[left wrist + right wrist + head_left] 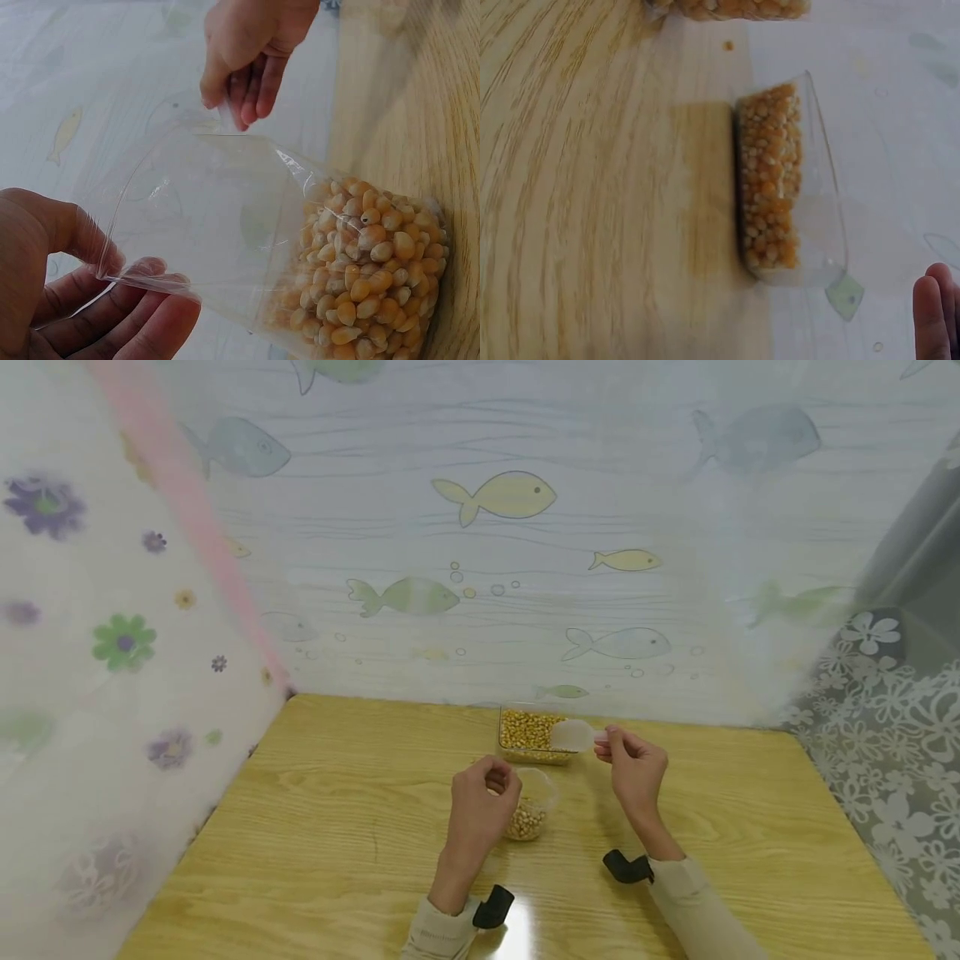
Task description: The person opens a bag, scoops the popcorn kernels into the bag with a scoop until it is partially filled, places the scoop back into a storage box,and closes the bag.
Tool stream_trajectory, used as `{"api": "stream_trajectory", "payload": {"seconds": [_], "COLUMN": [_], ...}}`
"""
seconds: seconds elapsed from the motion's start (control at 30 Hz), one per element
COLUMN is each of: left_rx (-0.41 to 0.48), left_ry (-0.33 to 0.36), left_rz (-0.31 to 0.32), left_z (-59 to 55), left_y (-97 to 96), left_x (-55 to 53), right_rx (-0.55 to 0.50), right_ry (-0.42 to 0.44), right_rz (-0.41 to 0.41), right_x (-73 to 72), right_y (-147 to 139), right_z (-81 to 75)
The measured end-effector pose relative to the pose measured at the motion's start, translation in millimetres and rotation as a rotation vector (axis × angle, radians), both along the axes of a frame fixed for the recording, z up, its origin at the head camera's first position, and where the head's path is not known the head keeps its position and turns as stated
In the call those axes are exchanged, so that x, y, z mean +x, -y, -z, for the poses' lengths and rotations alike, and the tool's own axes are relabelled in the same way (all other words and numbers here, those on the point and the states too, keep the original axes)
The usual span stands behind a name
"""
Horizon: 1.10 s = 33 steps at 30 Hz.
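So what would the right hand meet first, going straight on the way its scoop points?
Likely the corn kernels in the clear container, scoop first; its height over them is unclear, so it might pass above.

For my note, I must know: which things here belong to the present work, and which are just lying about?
In the work:
scoop, in the right hand
bag of corn, in the left hand
clear box of corn

Just about:
likely a loose kernel, on the table
sheet with fish pictures, behind
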State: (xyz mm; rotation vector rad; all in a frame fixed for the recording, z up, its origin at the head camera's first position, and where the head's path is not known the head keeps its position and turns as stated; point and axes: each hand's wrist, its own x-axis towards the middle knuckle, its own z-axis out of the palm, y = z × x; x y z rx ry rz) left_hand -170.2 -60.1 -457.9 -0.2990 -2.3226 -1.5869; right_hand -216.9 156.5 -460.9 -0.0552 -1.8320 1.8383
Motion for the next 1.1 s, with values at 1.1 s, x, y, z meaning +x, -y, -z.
{"api": "stream_trajectory", "payload": {"seconds": [1.1], "left_rx": [0.011], "left_ry": [-0.001], "left_rz": [-0.004], "left_z": [-0.7], "left_y": [0.3], "left_x": [0.7], "right_rx": [-0.54], "right_ry": [0.482], "right_rz": [-0.213], "right_x": [-33.3], "right_y": [-5.9], "right_z": [38.8]}}
